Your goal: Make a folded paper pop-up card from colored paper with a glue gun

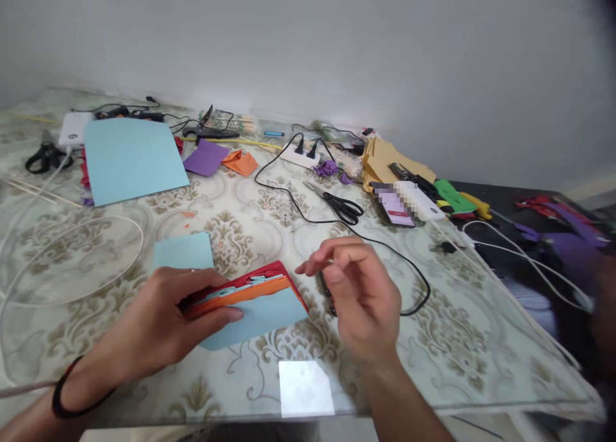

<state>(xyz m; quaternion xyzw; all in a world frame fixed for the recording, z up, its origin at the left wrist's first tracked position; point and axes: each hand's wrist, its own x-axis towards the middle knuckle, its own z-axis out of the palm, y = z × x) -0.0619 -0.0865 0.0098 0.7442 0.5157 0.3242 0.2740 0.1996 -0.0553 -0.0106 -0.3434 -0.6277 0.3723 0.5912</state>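
Observation:
My left hand (180,317) grips a stack of folded paper (260,317) between its thumb and fingers. Red, light blue and orange layers show along the upper edge of the stack, and a light blue face is turned towards me. Just right of the stack, my right hand (363,294) is raised with loosely bent fingers, apart from the paper. I see nothing held in it. A dark object (325,285), partly hidden behind that hand, cannot be made out. Beyond my left hand lies a small light blue paper square (185,251).
A large light blue sheet (135,160) lies at the back left near black-handled scissors (48,158). Other scissors (341,206) and a cable (308,219) from a power strip (301,154) lie mid-table. Rightward are a phone (393,206), a white power bank (421,201) and brown paper (385,160).

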